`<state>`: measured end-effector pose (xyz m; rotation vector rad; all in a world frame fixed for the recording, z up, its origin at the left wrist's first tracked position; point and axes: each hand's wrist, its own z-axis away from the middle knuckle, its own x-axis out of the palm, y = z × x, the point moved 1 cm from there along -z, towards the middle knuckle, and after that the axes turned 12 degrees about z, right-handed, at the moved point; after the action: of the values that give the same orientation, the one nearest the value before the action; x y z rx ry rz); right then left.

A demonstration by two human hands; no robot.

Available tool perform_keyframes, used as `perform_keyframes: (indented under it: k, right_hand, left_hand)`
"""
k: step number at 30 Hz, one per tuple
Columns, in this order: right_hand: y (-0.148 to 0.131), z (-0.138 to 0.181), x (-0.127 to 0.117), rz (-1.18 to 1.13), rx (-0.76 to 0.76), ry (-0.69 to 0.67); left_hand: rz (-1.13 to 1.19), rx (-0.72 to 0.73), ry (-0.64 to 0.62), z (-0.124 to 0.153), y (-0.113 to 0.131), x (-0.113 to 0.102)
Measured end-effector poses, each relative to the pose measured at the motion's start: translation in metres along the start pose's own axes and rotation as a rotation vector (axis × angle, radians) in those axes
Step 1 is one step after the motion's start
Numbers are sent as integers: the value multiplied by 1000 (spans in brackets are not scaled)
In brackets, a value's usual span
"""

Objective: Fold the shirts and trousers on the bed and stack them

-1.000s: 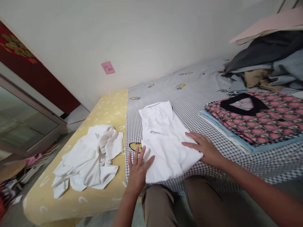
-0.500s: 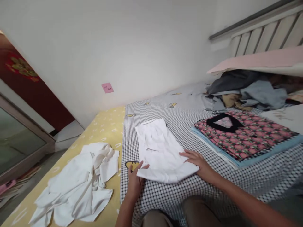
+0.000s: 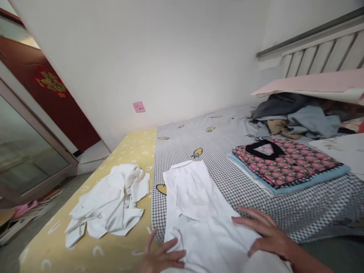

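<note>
A folded white shirt (image 3: 199, 212) lies lengthwise on the checked sheet (image 3: 227, 129), its near end over the bed's front edge. My left hand (image 3: 160, 258) rests flat at the shirt's near left corner, fingers spread. My right hand (image 3: 264, 235) lies open on the shirt's near right side, fingers stretched out. Neither hand grips anything.
A crumpled white garment (image 3: 110, 203) sits on the yellow sheet (image 3: 133, 148) to the left. A pink patterned top on a blue folded stack (image 3: 287, 165) lies to the right. Behind it is a pile of dark and grey clothes (image 3: 298, 115) under a pink board. A glass door stands at far left.
The white shirt has been drawn toward me, down to the bed's front edge. Both hands moved nearer with it and now lie flat on its near end.
</note>
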<state>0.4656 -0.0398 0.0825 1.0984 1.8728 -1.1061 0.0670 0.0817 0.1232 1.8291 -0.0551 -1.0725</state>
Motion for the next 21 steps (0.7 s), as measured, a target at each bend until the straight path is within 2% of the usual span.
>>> perform_keyframes:
  k: [3,6,9,12,14,17,19,21]
  right_hand:
    - [-3,-9,-19,-190,-40,-148]
    - [-12,-42,-42,-420,35,-236]
    - [-21,-97,-59,-632,220,-256]
    - [-15,-164,-57,-845,356,-178]
    - [0,-206,-41,-1029,455,-119]
    - [30,-248,1,-1214,626,-128]
    - [49,-256,29,-1210,705,-118]
    - [63,-253,48,-1211,718,-93]
  left_hand:
    - [227,-158,-150,-1,20,-10]
    - [294,-208,-147,-26,41,-28]
    - [364,-239,-97,-67,66,-51]
    - [554,-326,-59,-123,75,-71]
    - [716,-410,29,-163,60,-76]
    - [955,-622,284,-208,12,-70]
    - [1019,-724,350,-220,-21,-60]
    - [1064,-753,352,-219,-42,-54]
